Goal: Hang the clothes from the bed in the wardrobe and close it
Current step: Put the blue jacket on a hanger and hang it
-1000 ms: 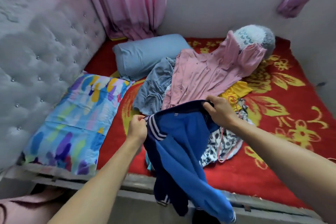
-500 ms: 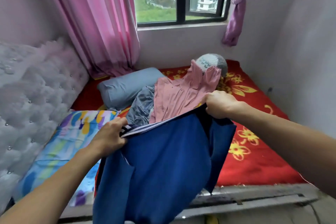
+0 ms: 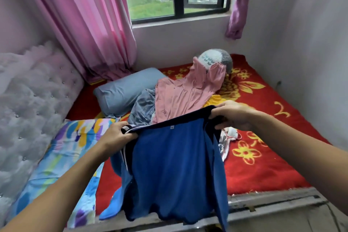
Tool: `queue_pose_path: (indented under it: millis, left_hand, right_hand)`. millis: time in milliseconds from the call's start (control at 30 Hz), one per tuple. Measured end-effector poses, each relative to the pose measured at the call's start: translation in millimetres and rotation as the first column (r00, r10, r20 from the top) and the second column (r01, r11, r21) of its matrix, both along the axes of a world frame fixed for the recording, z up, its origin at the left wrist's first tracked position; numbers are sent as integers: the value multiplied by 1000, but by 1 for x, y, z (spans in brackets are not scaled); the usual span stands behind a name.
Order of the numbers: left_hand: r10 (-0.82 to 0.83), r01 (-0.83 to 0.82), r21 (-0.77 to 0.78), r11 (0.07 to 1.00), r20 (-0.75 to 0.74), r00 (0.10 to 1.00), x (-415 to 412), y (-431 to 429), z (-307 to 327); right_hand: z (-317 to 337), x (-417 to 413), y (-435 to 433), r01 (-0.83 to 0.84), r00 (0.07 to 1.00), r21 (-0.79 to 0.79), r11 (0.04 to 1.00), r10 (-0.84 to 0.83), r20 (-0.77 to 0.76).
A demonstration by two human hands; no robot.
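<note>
Lower centre of the frame: a dark blue cloth jacket with navy trim (image 3: 173, 165) hangs in front of the near edge of the bed (image 3: 273, 204), with its hem at the bottom of the frame. Its upper edge is stretched between both hands and runs from centre left up towards centre right. The long axis of the body drops below that line.

The left hand (image 3: 116, 135) has its fingers curled round the striped left end of that edge. The right hand (image 3: 233, 115) grips the right end the same way, fingers folded over the navy band, and sits slightly higher in the frame. Neither hand is nearer to the jacket, as both carry it.

Mid-frame, behind the jacket, a pink cloth garment (image 3: 180, 98) lies partly over a grey denim garment (image 3: 143, 107) on the red bed blanket with yellow flowers (image 3: 263, 165). Both are judged not yet hung.

The wardrobe is not in view, so its direction from the hands cannot be told.
</note>
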State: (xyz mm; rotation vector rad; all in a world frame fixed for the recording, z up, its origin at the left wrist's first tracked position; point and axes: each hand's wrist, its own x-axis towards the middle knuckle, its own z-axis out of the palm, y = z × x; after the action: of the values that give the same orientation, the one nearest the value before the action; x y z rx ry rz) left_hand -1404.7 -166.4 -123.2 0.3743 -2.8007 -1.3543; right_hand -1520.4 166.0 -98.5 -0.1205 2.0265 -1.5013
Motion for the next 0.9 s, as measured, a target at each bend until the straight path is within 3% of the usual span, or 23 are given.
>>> queue_pose_path:
  millis: [133, 267, 533, 667, 800, 900]
  left_hand:
    - [104, -109, 90, 990, 55, 993, -70, 6, -28]
    - [227, -229, 18, 973, 74, 971, -152, 15, -80]
    - [369, -318, -238, 918, 214, 905, -277, 40, -226]
    - [361, -281, -268, 922, 326, 874, -291, 54, -284]
    - [333, -248, -244, 938, 421, 844, -299, 65, -333]
    - [342, -254, -266, 930, 372, 863, -319, 67, -366]
  right_hand:
    - [-45, -66, 4, 151, 984, -213, 965, -126, 125]
    - [-115, -144, -4, 309, 936, -205, 929, -258, 241]
    - [-286, -257, -24, 383, 825, -15, 924, -334, 456]
    - [-361, -266, -6, 334, 814, 184, 925, -381, 438]
    - [-436, -263, 43, 482, 650, 442, 756, -647, 398]
    - [-495, -266, 75, 568, 528, 539, 622, -777, 341]
